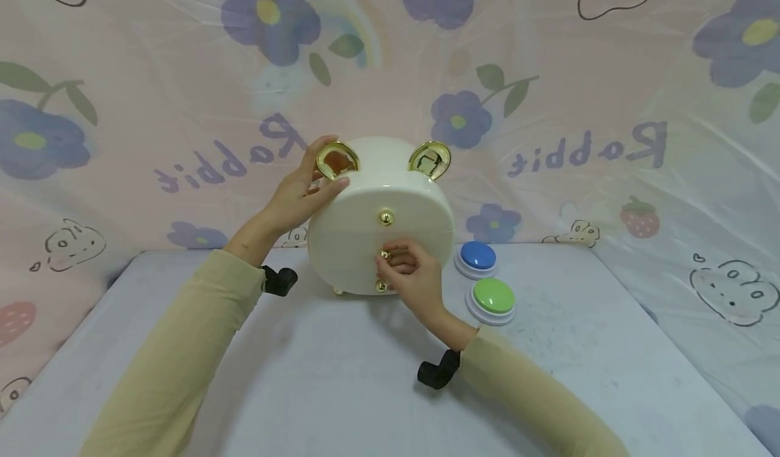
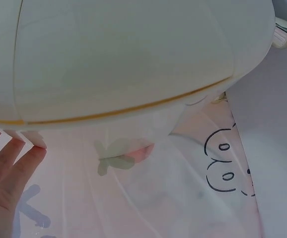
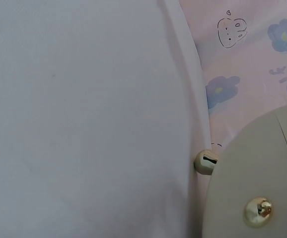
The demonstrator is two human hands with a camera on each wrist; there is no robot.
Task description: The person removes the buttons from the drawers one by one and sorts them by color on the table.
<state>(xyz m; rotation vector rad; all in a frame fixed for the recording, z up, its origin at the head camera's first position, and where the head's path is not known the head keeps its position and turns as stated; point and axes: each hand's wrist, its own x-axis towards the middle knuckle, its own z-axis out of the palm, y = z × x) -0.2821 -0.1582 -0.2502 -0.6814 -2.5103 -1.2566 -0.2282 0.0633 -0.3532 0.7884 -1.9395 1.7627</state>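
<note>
A glossy white rounded box (image 1: pixel 341 240) stands on the table in the head view. It has two gold-rimmed ears (image 1: pixel 429 160) on top and three gold knobs down its front. My left hand (image 1: pixel 305 186) lies against its upper left side, thumb along the top front edge and fingers behind the left ear (image 1: pixel 336 161); the left wrist view shows some fingers (image 2: pixel 17 163) at the box's edge. Thumb and forefinger of my right hand (image 1: pixel 417 277) pinch the middle knob (image 1: pixel 384 255). The upper knob (image 1: pixel 386 217) and lower knob (image 1: pixel 380 286) are untouched.
Right of the box are a blue push button (image 1: pixel 478 256) and a green push button (image 1: pixel 494 296), both on white bases. A white cloth covers the table (image 1: pixel 317 376). Patterned fabric (image 1: pixel 378 98) hangs close behind the box.
</note>
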